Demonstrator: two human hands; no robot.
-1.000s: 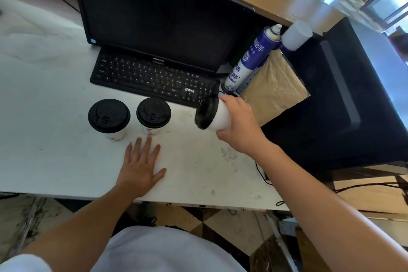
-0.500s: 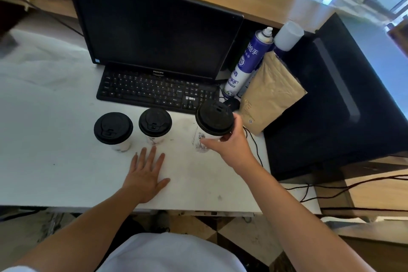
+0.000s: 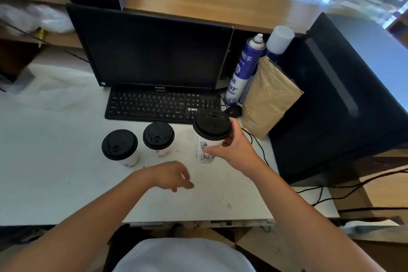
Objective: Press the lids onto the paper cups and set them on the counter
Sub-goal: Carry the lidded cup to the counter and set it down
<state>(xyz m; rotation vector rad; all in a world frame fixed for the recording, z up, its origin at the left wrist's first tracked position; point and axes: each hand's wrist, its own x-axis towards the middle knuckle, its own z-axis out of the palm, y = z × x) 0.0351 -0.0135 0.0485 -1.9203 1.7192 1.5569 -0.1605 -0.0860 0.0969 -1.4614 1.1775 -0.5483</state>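
Head view: right hand (image 3: 237, 150) grips upright black-lidded paper cup (image 3: 206, 146).

The monitor (image 3: 154, 51) carries the brand PHILIPS on its lower bezel. The blue spray can (image 3: 245, 68) bears large Chinese characters, of which 抢手 reads fairly clearly (the rest is too small to tell). The keyboard (image 3: 163, 105) has a small logo, unreadable. Print on the paper bag (image 3: 269, 99) is illegible.
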